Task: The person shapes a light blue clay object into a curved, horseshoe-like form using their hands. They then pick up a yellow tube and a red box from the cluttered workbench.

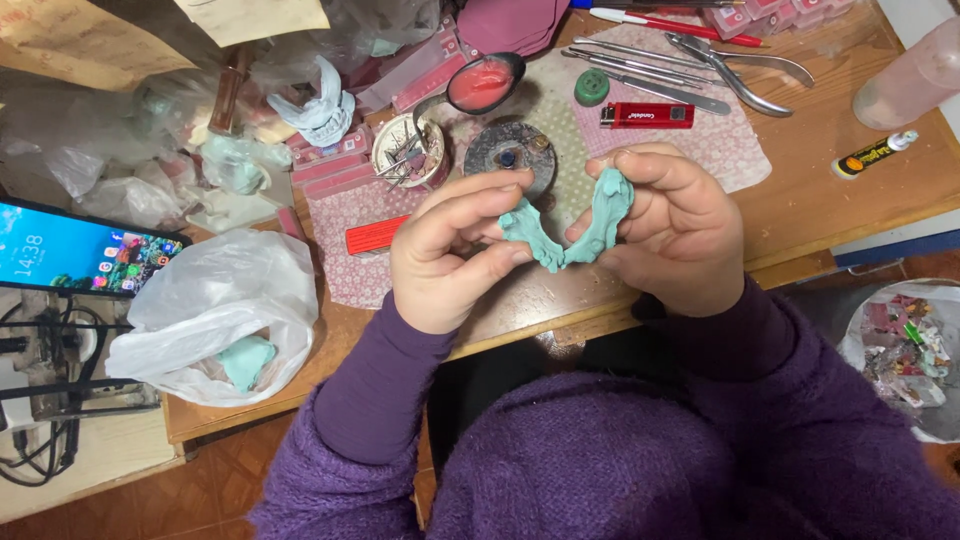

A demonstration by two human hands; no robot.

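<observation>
At frame centre, above the desk (800, 190), I see my left hand (450, 255) and right hand (675, 230), both grips clamped on 1 teal horseshoe cast (575, 228). Judged light, stiff, brittle; hold the thick ends.

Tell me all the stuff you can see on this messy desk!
green cast: one, teal, horseshoe-shaped, held in both hands
white bag: one, desk's left, a teal lump inside
lighter: one, red, on patterned cloth
metal tools: several, silver, top of cloth
spoon: one, holding pink wax
small tin: one, round, full of metal bits
phone: one, screen lit, far left
glue tube: one, yellow and black, right
red pen: one, top
left hand: pinches the cast's left end
right hand: grips the cast's right end
</observation>
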